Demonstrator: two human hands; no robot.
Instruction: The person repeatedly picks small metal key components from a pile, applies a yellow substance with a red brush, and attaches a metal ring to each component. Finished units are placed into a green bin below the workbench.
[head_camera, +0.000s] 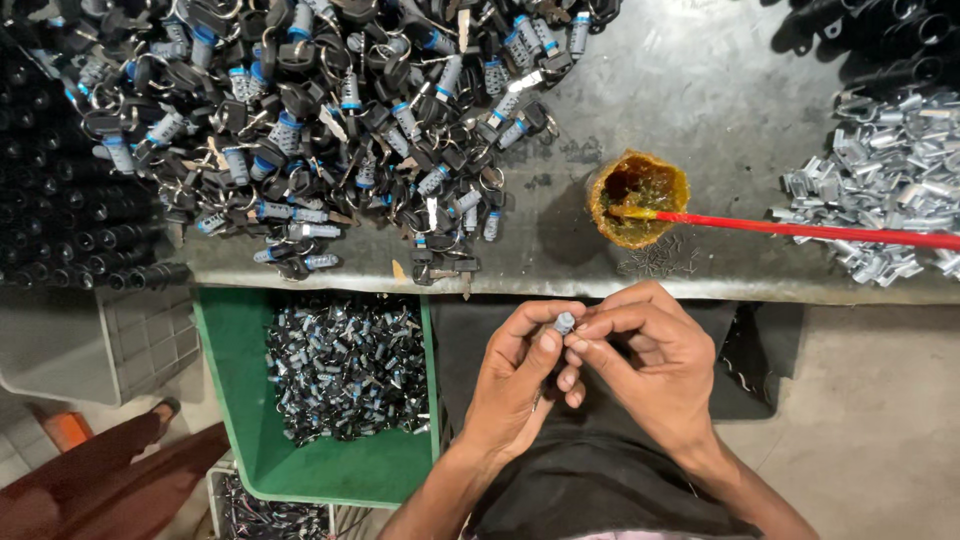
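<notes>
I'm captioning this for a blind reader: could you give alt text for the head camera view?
Seen from above, the left hand and right hand pinch a small grey cylinder over the lap. Ahead, a bench holds a heap of keyed lock cylinders, a grease pot and metal clips.

The small grey metal cylinder (564, 323) is mostly hidden between the fingers of both hands (only its tip shows); the thin red stick (800, 229) runs off the frame's right edge.
</notes>
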